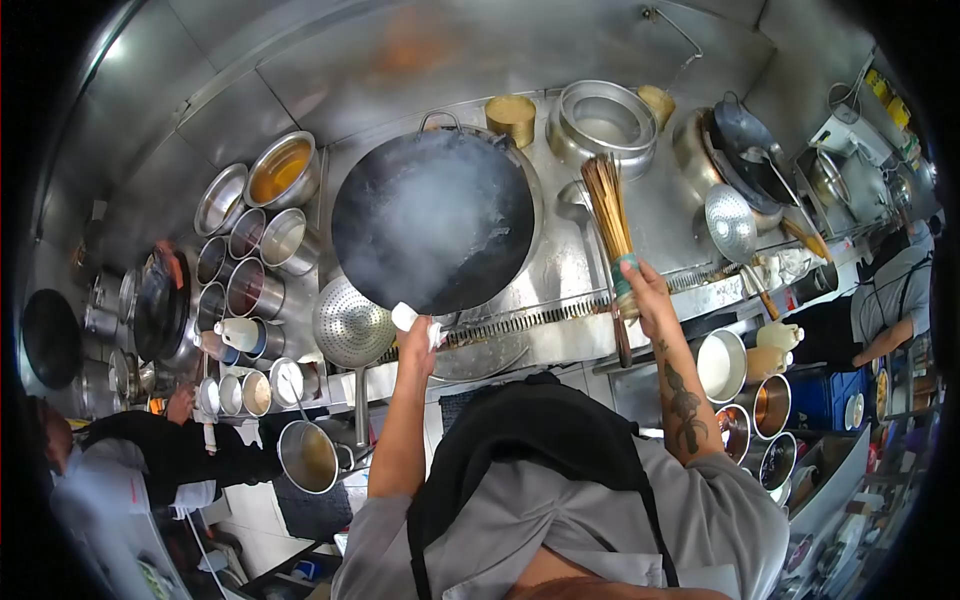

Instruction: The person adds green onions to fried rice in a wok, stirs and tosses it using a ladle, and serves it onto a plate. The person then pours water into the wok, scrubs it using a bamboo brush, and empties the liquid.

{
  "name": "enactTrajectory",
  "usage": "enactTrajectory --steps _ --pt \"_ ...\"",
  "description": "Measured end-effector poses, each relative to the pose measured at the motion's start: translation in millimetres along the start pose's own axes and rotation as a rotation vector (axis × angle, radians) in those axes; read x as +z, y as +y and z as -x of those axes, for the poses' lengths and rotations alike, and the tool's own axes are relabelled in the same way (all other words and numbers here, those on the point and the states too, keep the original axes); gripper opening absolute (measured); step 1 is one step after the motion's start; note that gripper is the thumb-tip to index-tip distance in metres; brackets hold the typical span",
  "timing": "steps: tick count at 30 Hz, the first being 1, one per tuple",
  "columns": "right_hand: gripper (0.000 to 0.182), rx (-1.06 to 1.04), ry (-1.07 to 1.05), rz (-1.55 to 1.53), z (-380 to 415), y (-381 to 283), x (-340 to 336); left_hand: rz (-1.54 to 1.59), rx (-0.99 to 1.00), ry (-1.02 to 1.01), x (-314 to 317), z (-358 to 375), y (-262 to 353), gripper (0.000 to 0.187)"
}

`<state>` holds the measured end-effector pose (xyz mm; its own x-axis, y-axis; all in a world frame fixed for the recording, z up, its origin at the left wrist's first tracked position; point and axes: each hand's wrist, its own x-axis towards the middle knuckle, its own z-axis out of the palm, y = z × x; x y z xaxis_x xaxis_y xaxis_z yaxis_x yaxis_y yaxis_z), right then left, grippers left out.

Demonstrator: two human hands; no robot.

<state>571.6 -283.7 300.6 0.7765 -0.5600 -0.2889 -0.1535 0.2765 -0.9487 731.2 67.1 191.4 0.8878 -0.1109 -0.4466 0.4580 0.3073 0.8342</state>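
A large black wok (440,225) sits on the stove with steam or smoke rising from it. My left hand (416,348) is closed on a folded white cloth (405,317) at the wok's near rim; whether a handle lies under the cloth cannot be made out. In my right hand (648,290) is a bamboo wok brush (609,215), gripped by its wrapped handle with the bristles pointing up, over the steel stove top to the right of the wok. Beside the brush lies a long-handled ladle (575,197). A perforated strainer (355,322) rests left of my left hand.
Several metal pots and bowls (283,170) stand at the left. Behind the stove are a gold-coloured tin (511,120) and a steel pot (603,130). A second wok (745,150) and a skimmer (731,222) are at right. Co-workers (150,450) stand on both sides.
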Motion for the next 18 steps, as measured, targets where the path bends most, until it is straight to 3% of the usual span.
enactTrajectory --steps 7,9,11,13,18 --pt "0.045 -0.015 -0.257 0.021 -1.5 3.3 53.8 -0.078 0.073 0.078 -1.6 1.5 17.2 0.031" --pt "0.049 0.076 -0.389 0.07 -4.0 14.0 77.5 -0.168 0.127 0.128 9.4 7.4 27.8 0.031" --pt "0.051 0.142 -0.497 0.174 -1.1 22.3 100.7 -0.264 0.238 0.154 25.5 18.0 41.2 0.036" --pt "0.052 0.058 -0.552 0.252 -9.3 45.5 125.1 -0.353 0.352 0.173 44.3 29.8 54.9 0.04" --pt "0.046 -0.035 -0.631 0.143 -38.1 66.5 173.1 -0.543 0.594 0.152 76.8 44.1 65.8 0.052"
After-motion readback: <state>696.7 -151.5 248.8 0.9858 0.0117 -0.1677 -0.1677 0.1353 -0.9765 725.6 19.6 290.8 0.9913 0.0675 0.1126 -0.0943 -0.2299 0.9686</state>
